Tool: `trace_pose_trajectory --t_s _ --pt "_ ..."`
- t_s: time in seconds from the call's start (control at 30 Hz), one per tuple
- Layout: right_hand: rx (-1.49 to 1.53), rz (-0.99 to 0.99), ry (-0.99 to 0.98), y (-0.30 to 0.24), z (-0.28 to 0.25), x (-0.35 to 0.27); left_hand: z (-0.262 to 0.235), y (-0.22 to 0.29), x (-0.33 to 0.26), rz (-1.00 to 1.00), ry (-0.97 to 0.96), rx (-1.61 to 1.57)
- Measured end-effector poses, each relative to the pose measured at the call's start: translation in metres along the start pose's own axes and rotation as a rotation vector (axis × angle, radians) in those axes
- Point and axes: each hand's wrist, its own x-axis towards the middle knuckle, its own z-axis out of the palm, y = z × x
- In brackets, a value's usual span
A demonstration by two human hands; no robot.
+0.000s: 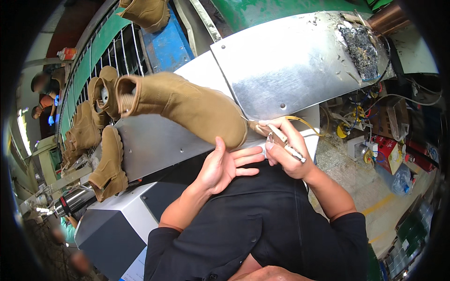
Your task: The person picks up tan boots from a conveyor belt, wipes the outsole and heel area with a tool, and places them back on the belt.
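Note:
A tan ankle-high boot lies on its side over the metal worktop, its open top to the left and its toe toward my hands. My left hand is open, palm up with fingers spread, just below the toe; the thumb overlaps the boot's edge, and I cannot tell whether it bears any weight. My right hand is closed around a small metal gun-shaped hand tool with a brownish nozzle pointing at the toe. A thin yellow hose curves beside it. My fingers partly hide the tool.
Several more tan boots stand at the left by a green-edged wire rack. A metal-topped machine with a charred patch fills the upper right. Cables and a red box sit at right. People work at far left.

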Motion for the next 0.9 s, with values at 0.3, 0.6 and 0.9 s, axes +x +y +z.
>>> trace_pose_trajectory --t_s 0.3,0.6,0.9 --pt "0.041 0.014 0.104 -0.044 0.004 0.006 0.021 0.000 0.055 0.052 -0.083 -0.146" --pt "-0.347 -0.400 0.249 0.030 0.014 0.010 0.030 0.018 0.093 0.181 -0.095 -0.079" --pt "0.063 -0.296 0.163 0.031 0.000 0.039 0.005 0.080 -0.052 0.673 -0.497 1.294"
